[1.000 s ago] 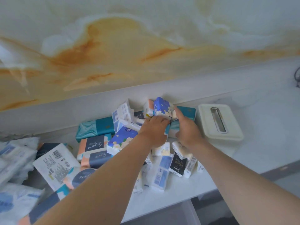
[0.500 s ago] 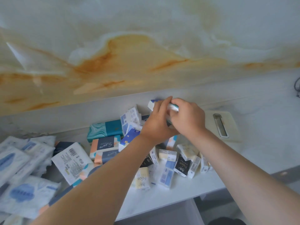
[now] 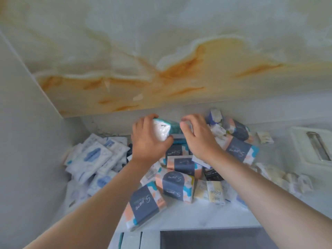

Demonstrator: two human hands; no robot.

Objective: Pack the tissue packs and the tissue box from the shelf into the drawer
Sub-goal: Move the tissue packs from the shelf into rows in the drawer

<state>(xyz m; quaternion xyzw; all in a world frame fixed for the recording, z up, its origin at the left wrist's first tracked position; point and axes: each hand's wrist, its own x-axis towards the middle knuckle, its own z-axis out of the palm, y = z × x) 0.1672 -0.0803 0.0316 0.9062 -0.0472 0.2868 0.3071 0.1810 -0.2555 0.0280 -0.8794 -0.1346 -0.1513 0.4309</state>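
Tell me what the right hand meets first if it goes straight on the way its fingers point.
The teal pack held by the left hand, just ahead of the right hand; the fingertips may be touching it, since depth is unclear.

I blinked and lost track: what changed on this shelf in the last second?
Both hands left the small blue pack and went leftwards. The left hand now grips a teal pack, lifted off the pile; the right hand is at its other end. The tissue box stayed on the shelf.
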